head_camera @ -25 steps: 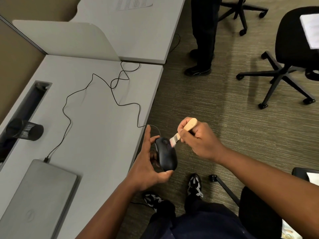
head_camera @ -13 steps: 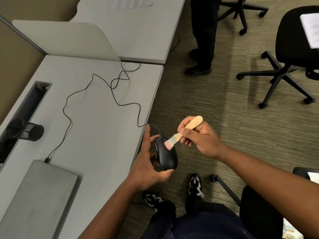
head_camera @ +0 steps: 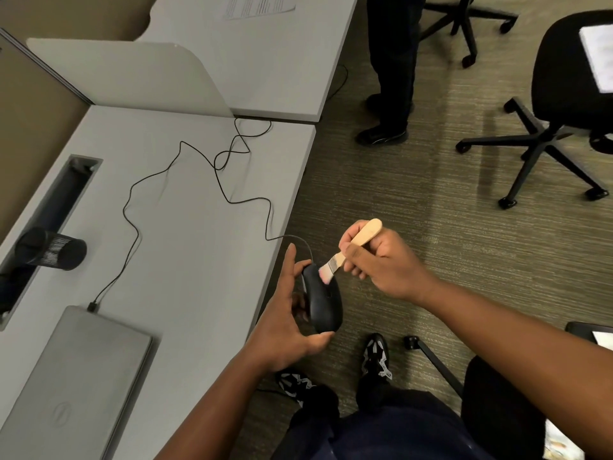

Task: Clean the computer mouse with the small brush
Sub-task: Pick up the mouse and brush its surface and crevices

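From the head camera, your left hand (head_camera: 282,323) cradles the black computer mouse (head_camera: 321,302) off the desk edge, above the carpet, thumb curled under its rear end and fingers spread along its far side. Those fingers are mostly hidden behind the mouse body, and its underside cannot be seen. Your right hand (head_camera: 381,260) pinches the small brush (head_camera: 351,249) by its pale wooden handle, fingers closed around it; the bristles touch the mouse's front end, and their tips blur against the dark shell.

You have one mouse, one brush and one thin black cable (head_camera: 185,180), which loops across the grey desk (head_camera: 185,260) from the mouse to a plug at the closed grey laptop (head_camera: 76,383). The laptop is cut off by the bottom-left edge. One black mesh cup (head_camera: 53,249) lies on its side at the desk's cable slot (head_camera: 49,224).

Two office chairs show on the carpet: one at the right (head_camera: 557,104), cropped by the frame, and the base of another at the top (head_camera: 464,24). A standing person's legs (head_camera: 391,71) are beside the far desk, cut off above. A printed sheet (head_camera: 258,6) on that desk is too small to read. Your own two shoes (head_camera: 374,356) sit below the mouse, the left one partly hidden by your forearm.
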{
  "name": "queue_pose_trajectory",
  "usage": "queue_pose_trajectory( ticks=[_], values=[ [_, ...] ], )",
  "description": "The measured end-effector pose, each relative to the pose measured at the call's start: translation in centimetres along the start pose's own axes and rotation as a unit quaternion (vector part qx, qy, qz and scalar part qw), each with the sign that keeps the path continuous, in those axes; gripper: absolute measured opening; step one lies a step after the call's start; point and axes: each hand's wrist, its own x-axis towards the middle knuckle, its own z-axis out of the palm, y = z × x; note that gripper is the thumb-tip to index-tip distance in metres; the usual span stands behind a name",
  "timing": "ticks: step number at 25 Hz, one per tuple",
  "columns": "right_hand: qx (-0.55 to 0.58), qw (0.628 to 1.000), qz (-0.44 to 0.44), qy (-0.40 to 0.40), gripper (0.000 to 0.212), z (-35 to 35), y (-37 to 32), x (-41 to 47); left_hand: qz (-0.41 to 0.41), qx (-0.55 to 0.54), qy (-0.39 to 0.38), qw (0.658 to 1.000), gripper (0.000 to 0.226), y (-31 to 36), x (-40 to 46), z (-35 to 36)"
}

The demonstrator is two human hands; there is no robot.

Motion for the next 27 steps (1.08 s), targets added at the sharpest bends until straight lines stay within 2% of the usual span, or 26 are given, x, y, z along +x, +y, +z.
queue_pose_trajectory(
  ticks=[3, 9, 14, 19, 23, 27],
  values=[
    [-0.069, 0.997, -0.025, 0.005, 0.014, 0.4, -0.4, 0.3, 0.002, 0.003, -0.004, 1.0, 0.154, -0.1, 0.1, 0.1],
    [-0.114, 0.992, -0.048, 0.014, 0.009, 0.5, 0.2, 0.7, 0.011, 0.013, -0.016, 1.0, 0.153, 0.0, 0.0, 0.3],
    [0.016, 0.998, -0.013, 0.054, 0.017, 0.9, 0.5, 0.4, 0.011, 0.0, -0.017, 1.0, 0.155, 0.1, 0.3, 0.4],
    [-0.008, 0.995, 0.0, 0.095, 0.012, 0.8, 0.7, 0.5, 0.015, -0.004, -0.013, 1.0, 0.154, 0.1, 0.4, 0.5],
    [0.095, 0.994, -0.005, 0.049, 0.017, 1.6, 0.4, 0.2, 0.013, -0.011, -0.008, 1.0, 0.156, 0.1, 0.4, 0.6],
    [0.046, 0.995, 0.019, 0.086, 0.015, 1.7, 0.6, 0.3, 0.005, -0.021, 0.007, 1.0, 0.158, 0.1, 0.3, 0.7]
  ],
)
